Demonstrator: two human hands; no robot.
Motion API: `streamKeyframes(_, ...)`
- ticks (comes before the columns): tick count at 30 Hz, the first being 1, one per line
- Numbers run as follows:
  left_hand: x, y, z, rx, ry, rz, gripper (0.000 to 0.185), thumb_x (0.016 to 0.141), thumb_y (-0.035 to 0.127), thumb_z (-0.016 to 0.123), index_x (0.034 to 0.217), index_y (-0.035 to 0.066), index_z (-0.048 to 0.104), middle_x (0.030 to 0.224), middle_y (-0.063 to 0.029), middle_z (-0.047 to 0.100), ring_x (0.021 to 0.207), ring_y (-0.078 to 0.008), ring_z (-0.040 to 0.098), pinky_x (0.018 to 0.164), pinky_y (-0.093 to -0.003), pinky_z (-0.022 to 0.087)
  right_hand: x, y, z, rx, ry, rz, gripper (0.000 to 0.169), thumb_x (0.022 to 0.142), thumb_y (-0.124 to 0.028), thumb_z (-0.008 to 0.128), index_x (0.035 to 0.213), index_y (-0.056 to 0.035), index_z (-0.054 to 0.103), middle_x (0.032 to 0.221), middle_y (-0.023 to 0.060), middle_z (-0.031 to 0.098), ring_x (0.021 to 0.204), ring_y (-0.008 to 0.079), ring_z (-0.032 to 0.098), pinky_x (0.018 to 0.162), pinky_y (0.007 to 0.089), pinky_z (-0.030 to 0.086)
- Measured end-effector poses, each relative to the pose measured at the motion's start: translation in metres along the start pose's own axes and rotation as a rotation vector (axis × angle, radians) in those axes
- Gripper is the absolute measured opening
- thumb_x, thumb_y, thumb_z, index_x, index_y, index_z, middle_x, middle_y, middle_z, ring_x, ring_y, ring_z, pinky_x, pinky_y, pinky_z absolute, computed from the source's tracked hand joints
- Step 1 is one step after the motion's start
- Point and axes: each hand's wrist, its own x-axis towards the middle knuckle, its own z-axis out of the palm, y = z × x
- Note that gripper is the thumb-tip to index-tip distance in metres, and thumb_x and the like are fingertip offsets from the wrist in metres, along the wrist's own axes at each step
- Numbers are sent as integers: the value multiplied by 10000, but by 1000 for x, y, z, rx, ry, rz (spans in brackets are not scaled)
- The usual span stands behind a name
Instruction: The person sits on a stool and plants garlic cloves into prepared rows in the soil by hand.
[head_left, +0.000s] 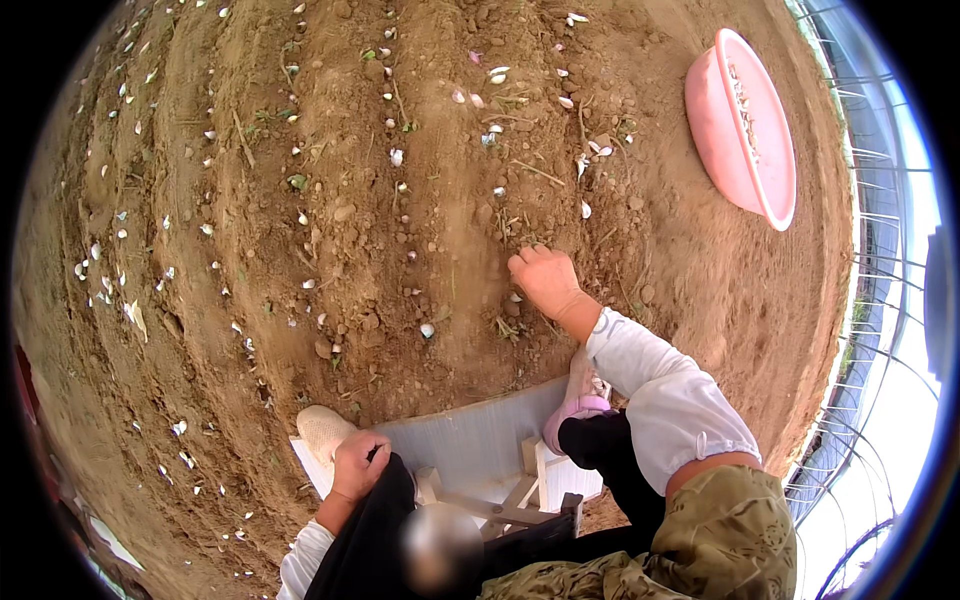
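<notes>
My right hand (547, 279) reaches down to the soil, its back to me and its fingertips at a furrow. Whether a garlic clove is between those fingers is hidden. A garlic clove (515, 298) lies in the dirt just below this hand, and another clove (499, 192) sits farther up the same row. My left hand (358, 466) rests at my left knee, fingers curled in a loose fist. What it may hold cannot be seen. Rows of white and pinkish cloves run up the tilled soil (450, 225), among them a clove (427, 331) between my hands.
A pink plastic basin (709, 124) with cloves inside stands tilted in view at the upper right. My shoes rest on a pale board (465, 431). Below me is a wooden folding stool (510, 506). Plastic sheeting and wire hoops (885, 225) edge the plot on the right.
</notes>
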Motion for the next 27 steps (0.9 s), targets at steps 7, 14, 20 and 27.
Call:
streamKeyframes(7,6,2,1,38,-16,-10,99,717,128,578,747,35,591,725,-131,579,707,-301,561,637,-350,448,14,-3,6,-19,-145,97,85,674,-110,562,751,-78,581,732,73,578,720,243,581,595,346,469)
streamKeyframes(14,0,2,-1,42,-15,-13,101,716,132,583,738,33,592,725,-127,582,688,-301,561,624,-351,450,83,39,-39,200,190,266,88,767,-181,526,767,-94,541,752,103,550,697,296,571,576,398,468)
streamKeyframes(20,3,-2,2,26,-10,32,94,718,125,581,733,33,593,726,-126,586,690,-295,564,629,-348,453,164,74,-27,-48,102,273,137,740,-102,504,836,-91,602,846,117,567,808,264,588,651,367,484)
streamKeyframes(27,4,-3,0,36,-32,10,96,720,133,581,739,39,592,724,-120,585,687,-291,565,620,-351,453,159,79,-35,321,102,229,111,715,-80,541,821,-52,557,841,150,590,790,325,572,678,404,457)
